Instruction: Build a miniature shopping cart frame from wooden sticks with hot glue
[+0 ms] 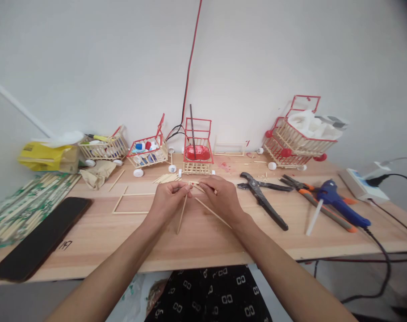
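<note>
My left hand [169, 199] is closed in a pinch on a thin wooden stick, near the table's middle. Just to its right, my right hand [221, 197] pinches a wooden stick too, and the fingertips of both hands almost meet. A speck of red shows between them. One pale stick [181, 218] slants down below my left hand. Another stick [211, 212] runs under my right hand toward the wrist; whether either one joins the held pieces I cannot tell. Left of my hands lies a flat stick frame [129, 212], partly hidden by my left hand.
Small stick carts [198, 167] with red rims stand along the wall. Black-handled pliers [263, 201], orange-grey pliers [327, 210] and a blue glue gun [344, 208] lie right, near a power strip [364, 185]. A phone [42, 237] and bundled sticks [25, 203] lie left.
</note>
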Motion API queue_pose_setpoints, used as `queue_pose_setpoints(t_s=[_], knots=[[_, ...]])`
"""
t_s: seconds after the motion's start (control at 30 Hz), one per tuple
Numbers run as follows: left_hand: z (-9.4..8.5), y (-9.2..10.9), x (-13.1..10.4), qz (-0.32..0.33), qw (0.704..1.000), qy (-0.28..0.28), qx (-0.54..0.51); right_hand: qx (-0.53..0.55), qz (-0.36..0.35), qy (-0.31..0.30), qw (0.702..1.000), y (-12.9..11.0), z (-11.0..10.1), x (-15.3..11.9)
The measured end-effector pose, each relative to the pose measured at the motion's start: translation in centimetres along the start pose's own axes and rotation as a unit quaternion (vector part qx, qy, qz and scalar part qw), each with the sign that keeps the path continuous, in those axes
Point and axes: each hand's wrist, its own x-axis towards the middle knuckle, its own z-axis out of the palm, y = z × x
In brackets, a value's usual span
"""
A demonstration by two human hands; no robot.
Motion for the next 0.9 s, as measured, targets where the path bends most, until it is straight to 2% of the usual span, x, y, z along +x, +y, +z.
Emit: queue_pose_setpoints(t_s=[0.63, 0.9], knots=[[0.30, -0.49, 0.30, 0.026, 0.999, -0.028, -0.037, 0.026, -0.012, -0.007, 1.000, 0.55, 0.02, 0.13], [0.30, -0.64, 0.42, 0.018, 0.998, -0.036, -0.045, 0.025, -0.012, -0.003, 1.000, 0.82, 0.04, 0.05]])
